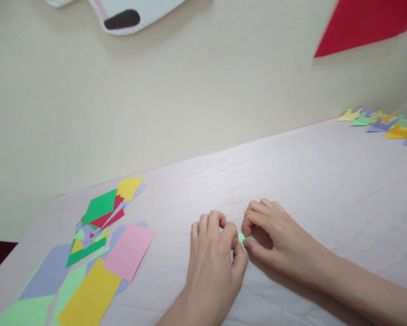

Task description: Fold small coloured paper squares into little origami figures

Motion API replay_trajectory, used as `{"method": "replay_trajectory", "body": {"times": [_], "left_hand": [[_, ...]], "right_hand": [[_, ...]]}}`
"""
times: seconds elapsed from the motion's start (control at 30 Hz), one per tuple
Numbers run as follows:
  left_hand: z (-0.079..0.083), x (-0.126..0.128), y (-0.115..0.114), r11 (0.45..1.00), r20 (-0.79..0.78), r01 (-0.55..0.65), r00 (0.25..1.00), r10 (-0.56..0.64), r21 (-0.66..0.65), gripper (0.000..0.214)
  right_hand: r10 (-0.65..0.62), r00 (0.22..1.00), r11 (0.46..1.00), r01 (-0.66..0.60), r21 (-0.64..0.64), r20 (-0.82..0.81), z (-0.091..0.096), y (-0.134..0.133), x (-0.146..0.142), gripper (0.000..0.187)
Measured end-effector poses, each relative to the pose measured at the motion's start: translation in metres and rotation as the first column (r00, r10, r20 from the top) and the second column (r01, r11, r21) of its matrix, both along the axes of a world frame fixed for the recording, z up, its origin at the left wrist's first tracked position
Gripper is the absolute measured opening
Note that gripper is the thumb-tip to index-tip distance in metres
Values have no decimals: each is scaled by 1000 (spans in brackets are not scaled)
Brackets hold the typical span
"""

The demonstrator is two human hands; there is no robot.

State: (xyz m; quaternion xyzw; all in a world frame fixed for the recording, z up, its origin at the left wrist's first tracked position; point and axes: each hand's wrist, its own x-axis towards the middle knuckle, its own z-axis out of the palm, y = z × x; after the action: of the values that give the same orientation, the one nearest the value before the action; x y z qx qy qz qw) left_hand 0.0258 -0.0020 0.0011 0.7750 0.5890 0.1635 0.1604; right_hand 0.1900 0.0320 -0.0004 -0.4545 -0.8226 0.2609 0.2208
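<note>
Between my two hands is a small piece of light green paper, mostly covered by the fingers. My left hand pinches its left side, with the thumb and forefinger pressed together. My right hand has thumb and forefinger closed on the right side of the same paper. Both hands are low over the pale cloth, near the middle front of the table. The shape of the paper, and whether it is folded, cannot be made out.
Loose coloured paper lies at the left, including a pink sheet, a yellow sheet and a green sheet. Several folded paper figures stand at the far right. A plain wall rises behind the cloth-covered table.
</note>
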Motion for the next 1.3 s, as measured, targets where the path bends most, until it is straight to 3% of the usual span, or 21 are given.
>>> {"method": "replay_trajectory", "body": {"times": [0.27,0.57,0.83,0.97,1.3], "left_hand": [[2,-1,-1,1000,94,5,996,-3,-21,17],[1,-1,-1,1000,97,-8,995,11,-28,19],[-1,-1,-1,1000,106,-19,994,21,-21,16],[-1,0,-3,1000,103,-24,994,26,-20,15],[7,0,-5,997,141,-48,988,56,-59,35]], "right_hand": [[-2,1000,999,1,-44,-14,2,0,-2,23],[25,998,998,-29,-59,-64,0,5,4,37],[1,1000,999,-1,-40,-2,3,1,-1,14],[2,1000,998,-2,-55,6,3,1,-2,16],[23,999,999,-24,-46,-26,4,2,2,29]]}}
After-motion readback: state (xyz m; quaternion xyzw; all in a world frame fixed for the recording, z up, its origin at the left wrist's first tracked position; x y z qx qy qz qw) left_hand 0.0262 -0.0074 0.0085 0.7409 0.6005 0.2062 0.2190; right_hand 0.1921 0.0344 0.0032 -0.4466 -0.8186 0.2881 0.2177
